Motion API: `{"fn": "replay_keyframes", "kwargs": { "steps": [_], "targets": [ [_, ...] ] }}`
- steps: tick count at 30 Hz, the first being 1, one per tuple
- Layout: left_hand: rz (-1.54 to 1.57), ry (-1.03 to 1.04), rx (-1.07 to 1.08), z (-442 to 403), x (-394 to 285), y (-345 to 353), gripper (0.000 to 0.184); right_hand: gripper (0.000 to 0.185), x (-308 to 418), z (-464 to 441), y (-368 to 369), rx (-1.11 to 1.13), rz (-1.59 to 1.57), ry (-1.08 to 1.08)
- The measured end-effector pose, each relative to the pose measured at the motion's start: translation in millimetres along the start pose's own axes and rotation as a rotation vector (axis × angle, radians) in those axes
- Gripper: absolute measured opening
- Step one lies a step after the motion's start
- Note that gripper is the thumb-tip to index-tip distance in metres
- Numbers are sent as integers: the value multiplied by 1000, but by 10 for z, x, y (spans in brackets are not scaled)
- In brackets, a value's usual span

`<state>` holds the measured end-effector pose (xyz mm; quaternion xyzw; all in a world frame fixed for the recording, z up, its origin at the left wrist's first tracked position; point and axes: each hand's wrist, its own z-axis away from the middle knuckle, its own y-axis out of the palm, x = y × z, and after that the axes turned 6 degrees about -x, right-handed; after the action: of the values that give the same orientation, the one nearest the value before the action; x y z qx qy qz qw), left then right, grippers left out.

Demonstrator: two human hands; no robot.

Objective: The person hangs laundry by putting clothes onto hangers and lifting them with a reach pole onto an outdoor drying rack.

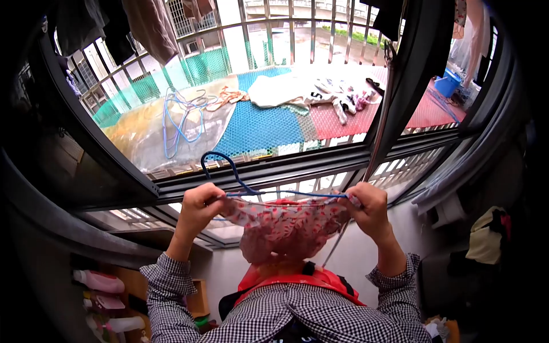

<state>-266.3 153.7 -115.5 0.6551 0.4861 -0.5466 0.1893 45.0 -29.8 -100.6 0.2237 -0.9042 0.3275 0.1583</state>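
In front of my chest, a thin white-and-pink garment with a red print (286, 226) hangs along a blue clothes hanger (231, 171). Its exact kind does not show clearly. My left hand (199, 210) is closed, pinching the garment's upper edge at one end of the hanger. At the other end my right hand (370, 210) grips the opposite corner of the edge. The hanger's hook rises near my left hand. A long metal pole (377, 137) slants down behind my right hand; whether that hand touches it I cannot tell.
Beyond the open window frame (274, 171), a railed ledge with blue mesh (257, 128) carries loose hangers (183, 123), a white garment (277, 91) and other clothes. Dark clothes (151, 28) hang overhead at left. Bottles (100, 281) stand on a shelf below left.
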Motion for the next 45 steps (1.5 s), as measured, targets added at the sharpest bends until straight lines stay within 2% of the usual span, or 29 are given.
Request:
{"fn": "replay_keyframes", "kwargs": {
  "steps": [2, 3, 6, 10, 11, 12, 14, 15, 16, 18, 20, 23, 26, 27, 28, 29, 30, 31, 32, 36, 38, 41, 44, 45],
  "targets": [
    [278, -73, 10, -3, 16, 27, 2, 18, -14, -24, 20, 6, 70, -23],
    [280, -17, 25, -5, 121, 2, 3, 19, -22, -37, 23, 27, 115, -35],
    [265, -53, -58, -32, 66, 100, 5, 23, 8, -90, 116, 33, 146, -113],
    [89, 224, -65, -90, -7, 130, 10, 21, 18, -94, 148, -29, 63, -69],
    [-49, 227, -85, -88, 38, 76, 17, 21, 8, -76, 125, -51, 50, -42],
    [-427, 345, -77, -103, 56, -30, 24, 20, -8, -56, 101, -75, 39, -14],
    [-699, 583, -195, -111, -199, 101, 36, 17, -48, -8, 123, -91, 41, -49],
    [-749, 560, -226, -59, -392, 233, 47, 15, -33, 14, 173, -98, 24, -69],
    [-746, 579, -211, -52, -529, 360, 49, 14, -17, 43, 228, -101, 5, -90],
    [-538, 574, -169, -86, -646, 650, 42, 15, 56, 62, 300, -138, 53, -126],
    [-547, 602, -304, -150, -654, 783, 22, 16, 41, 75, 275, -167, 61, -95],
    [-432, 588, -267, -237, -701, 849, 5, 18, -8, 147, 199, -186, 114, -119],
    [-391, 494, -334, -267, -672, 866, 5, 32, -4, 92, -43, -109, -28, -191],
    [-342, 471, -380, -279, -669, 857, 10, 44, -245, 244, -35, -164, -229, -23],
    [-301, 415, -379, -274, -675, 817, 16, 36, -388, 308, -56, -304, -594, 288],
    [-269, 411, -392, -279, -701, 800, 19, 40, -625, 366, -108, -381, -641, 460],
    [-236, 409, -408, -286, -728, 791, 21, 42, -872, 407, -93, -424, -563, 695],
    [-234, 404, -416, -289, -745, 786, 23, 43, -1140, 505, -3, -318, -161, 764],
    [-225, 430, -408, -294, -763, 799, 27, 43, -1367, 612, 115, -211, 244, 808],
    [-197, 508, -340, -363, -821, 911, 37, 33, -1831, 783, 545, -19, 313, 1010],
    [-137, 479, -306, -409, -893, 1018, 36, 32, -2083, 970, 764, -190, 101, 1000],
    [-34, 480, -290, -521, -989, 1195, 35, 22, -1840, 1093, 817, -266, -40, 891],
    [6, 474, -229, -651, -1167, 1354, 34, 8, -1533, 1404, 959, -245, -618, 849],
    [29, 481, -223, -717, -1171, 1418, 28, 6, -1269, 1362, 902, -258, -696, 792]
  ]
}}
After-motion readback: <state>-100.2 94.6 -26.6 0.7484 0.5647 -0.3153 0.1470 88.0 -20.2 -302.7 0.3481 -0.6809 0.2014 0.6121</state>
